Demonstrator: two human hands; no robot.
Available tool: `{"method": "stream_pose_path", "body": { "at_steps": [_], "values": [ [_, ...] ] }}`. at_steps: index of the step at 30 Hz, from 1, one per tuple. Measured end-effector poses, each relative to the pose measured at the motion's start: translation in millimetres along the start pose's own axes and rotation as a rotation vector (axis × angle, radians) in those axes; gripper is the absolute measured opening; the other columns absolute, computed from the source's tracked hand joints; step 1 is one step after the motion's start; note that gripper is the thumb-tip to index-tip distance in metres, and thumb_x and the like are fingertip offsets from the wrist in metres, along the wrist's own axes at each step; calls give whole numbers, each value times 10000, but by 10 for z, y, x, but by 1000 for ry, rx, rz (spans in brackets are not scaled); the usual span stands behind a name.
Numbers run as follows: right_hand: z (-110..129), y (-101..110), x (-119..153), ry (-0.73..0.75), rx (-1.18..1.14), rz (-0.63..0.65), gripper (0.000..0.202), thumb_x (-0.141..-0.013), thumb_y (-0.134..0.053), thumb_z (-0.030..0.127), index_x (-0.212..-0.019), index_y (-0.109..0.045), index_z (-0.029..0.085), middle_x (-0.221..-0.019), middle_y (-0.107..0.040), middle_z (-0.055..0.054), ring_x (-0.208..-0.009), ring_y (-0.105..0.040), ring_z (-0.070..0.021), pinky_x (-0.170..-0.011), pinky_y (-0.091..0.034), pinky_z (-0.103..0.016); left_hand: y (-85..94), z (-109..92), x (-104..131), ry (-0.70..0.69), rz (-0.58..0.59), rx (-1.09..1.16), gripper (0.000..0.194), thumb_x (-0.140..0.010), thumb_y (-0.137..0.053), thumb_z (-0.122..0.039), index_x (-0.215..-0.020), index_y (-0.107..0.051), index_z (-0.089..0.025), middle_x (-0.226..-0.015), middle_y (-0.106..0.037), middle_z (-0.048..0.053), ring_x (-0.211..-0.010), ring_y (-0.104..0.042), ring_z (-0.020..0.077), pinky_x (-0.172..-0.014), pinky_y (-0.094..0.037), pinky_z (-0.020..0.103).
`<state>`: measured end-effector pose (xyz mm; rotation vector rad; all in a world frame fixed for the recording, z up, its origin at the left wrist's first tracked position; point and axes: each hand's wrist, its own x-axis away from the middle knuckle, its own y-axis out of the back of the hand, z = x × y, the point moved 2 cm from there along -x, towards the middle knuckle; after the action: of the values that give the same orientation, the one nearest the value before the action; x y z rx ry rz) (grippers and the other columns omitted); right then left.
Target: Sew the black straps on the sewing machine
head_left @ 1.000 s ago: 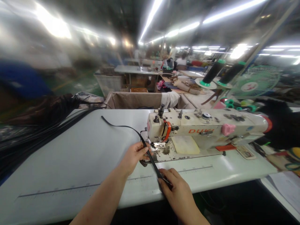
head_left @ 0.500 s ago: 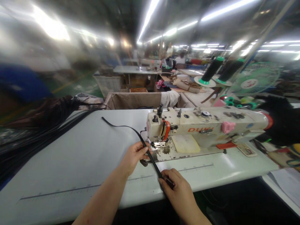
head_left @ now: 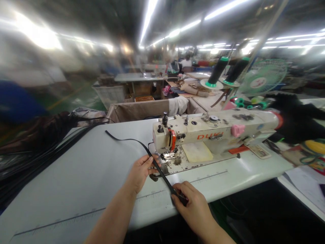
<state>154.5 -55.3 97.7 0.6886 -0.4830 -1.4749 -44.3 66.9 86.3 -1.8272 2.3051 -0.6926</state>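
Observation:
A narrow black strap [head_left: 163, 176] runs slantwise across the front of the sewing machine [head_left: 185, 130]. Its far end curls away over the white table top, left of the needle area. My left hand [head_left: 143, 169] pinches the strap just left of the presser foot [head_left: 169, 156]. Nearer the table's front edge, my right hand [head_left: 190, 200] closes on the strap's lower part; the end inside the fingers is partly hidden. Between the two hands the strap is stretched straight, above the machine's bed plate and the table.
Many long black straps [head_left: 50, 149] lie along the table's left side. A printed ruler [head_left: 61, 222] marks the front. Behind the table stands a cloth-lined bin [head_left: 137, 110]. Black thread cones [head_left: 217, 73] and a green fan [head_left: 264, 79] rise at the right rear.
The whole view has shifted, so the machine appears further left. Both hands keep hold of the strap, and its position against the machine is nearly the same.

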Motion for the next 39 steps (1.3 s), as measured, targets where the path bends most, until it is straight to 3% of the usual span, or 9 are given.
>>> {"method": "stream_pose_path", "body": {
  "at_steps": [6, 13, 19, 26, 39],
  "values": [
    [8, 4, -5, 3, 17, -21, 155, -903, -587, 227, -998, -707, 251, -888, -676, -14, -790, -664, -177, -713, -522, -284, -8, -11, -5, -24, 0, 9, 418, -802, -823, -470, -1018, -747, -120, -951, -706, 111, -879, -686, 226, -748, -596, 328],
    [13, 15, -20, 10, 25, -25, 150, -910, -586, 250, -1002, -704, 258, -877, -688, -12, -782, -681, -184, -714, -537, -291, -48, -55, 12, -11, -56, 19, 531, -665, -924, -373, -1119, -721, -185, -968, -681, 53, -877, -678, 206, -765, -588, 331],
    [4, 11, -24, 16, 37, -24, 141, -909, -588, 256, -993, -701, 260, -871, -686, -12, -781, -686, -188, -699, -536, -289, -46, -47, 25, -31, -25, -7, 517, -667, -902, -307, -1138, -717, -203, -999, -696, 49, -928, -663, 209, -811, -589, 343],
    [11, 9, -19, 9, 60, -13, 132, -914, -597, 249, -989, -704, 264, -880, -688, -9, -787, -686, -190, -702, -529, -288, -30, -16, 10, -51, -52, -62, 566, -646, -920, -358, -1140, -718, -169, -984, -729, 86, -918, -677, 228, -801, -581, 338],
    [23, 15, 8, 21, 36, -4, 218, -944, -534, 262, -1054, -722, 250, -888, -669, -24, -789, -673, -188, -693, -518, -293, 17, -52, 30, -71, 45, -105, 544, -688, -906, -346, -1166, -718, -165, -1031, -742, 117, -952, -695, 252, -799, -560, 334]
  ]
}}
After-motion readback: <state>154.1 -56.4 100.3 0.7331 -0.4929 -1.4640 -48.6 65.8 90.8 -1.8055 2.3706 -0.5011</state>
